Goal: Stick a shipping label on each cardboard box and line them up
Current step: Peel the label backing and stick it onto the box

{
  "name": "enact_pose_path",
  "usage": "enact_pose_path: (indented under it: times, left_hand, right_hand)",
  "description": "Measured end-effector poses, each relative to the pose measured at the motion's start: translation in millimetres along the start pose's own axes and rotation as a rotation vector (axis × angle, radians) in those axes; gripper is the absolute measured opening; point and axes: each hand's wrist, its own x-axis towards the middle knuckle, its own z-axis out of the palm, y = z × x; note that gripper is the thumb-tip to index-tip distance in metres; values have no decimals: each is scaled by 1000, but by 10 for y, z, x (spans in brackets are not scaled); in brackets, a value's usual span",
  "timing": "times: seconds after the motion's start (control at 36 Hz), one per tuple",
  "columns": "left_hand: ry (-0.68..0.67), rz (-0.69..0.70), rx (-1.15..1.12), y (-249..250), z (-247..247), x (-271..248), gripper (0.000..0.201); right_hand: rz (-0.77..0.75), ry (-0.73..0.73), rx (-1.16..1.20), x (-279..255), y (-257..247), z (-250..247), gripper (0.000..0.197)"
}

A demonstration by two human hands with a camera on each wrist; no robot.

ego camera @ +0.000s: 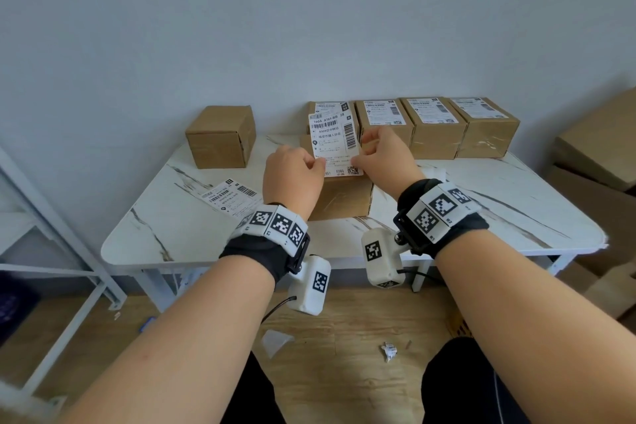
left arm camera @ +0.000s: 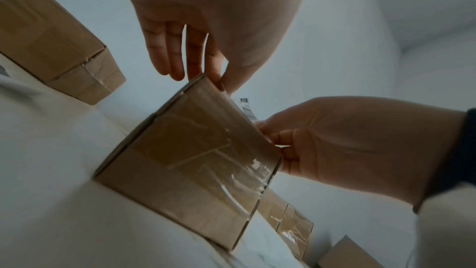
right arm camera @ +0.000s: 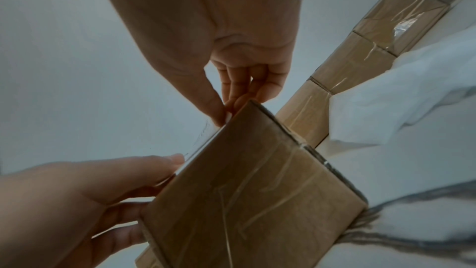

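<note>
A white shipping label [ego camera: 335, 144] stands nearly upright over a plain cardboard box [ego camera: 344, 198] at the middle of the marble table [ego camera: 179, 237]. My left hand [ego camera: 320, 165] pinches the label's lower left edge. My right hand [ego camera: 358, 157] pinches its right edge. From the left wrist view, the left hand [left arm camera: 221, 85] sits at the box [left arm camera: 195, 160] top edge. The right wrist view shows the right hand [right arm camera: 226, 113] pinching the label's thin edge above the box [right arm camera: 244, 201]. Several labelled boxes [ego camera: 433, 127] line the wall. An unlabelled box [ego camera: 220, 136] stands back left.
A spare label [ego camera: 230, 196] lies on the table left of my left wrist. Crumpled white backing paper [ego camera: 433, 172] lies behind my right wrist. Large cartons [ego camera: 592, 155] stand at the right, a metal shelf frame [ego camera: 51, 217] at the left. Paper scraps [ego camera: 389, 351] litter the floor.
</note>
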Motion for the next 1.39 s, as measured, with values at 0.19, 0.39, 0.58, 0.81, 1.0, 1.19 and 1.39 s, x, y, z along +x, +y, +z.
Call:
enact_pose_path:
  times: [0.19,0.39,0.58,0.81,1.0,1.19,1.39]
  left_hand:
    - [43,120,90,-21,3,-84,28]
    - [50,154,110,-30,16,-115,28]
    - [49,165,119,-45,22,-122,28]
    - [47,167,125,-33,23,-119,27]
    - [59,168,150,-32,5,-119,27]
    - [68,132,196,34,-40,-131,25]
    - [78,93,243,57,-80,-101,28]
  right_hand:
    - [-43,7,-38,1,33,8,34]
    - [-63,5,-53,7,52,15,32]
    - [-83,-2,-61,5,59,16,29]
    - [-111,29,-100,-10,54,52,28]
    - [-138,44,-125,-41,50,64,30]
    - [-161,44,-144,-74,35,88,29]
    - [-170,65,-191,-55,50,86,30]
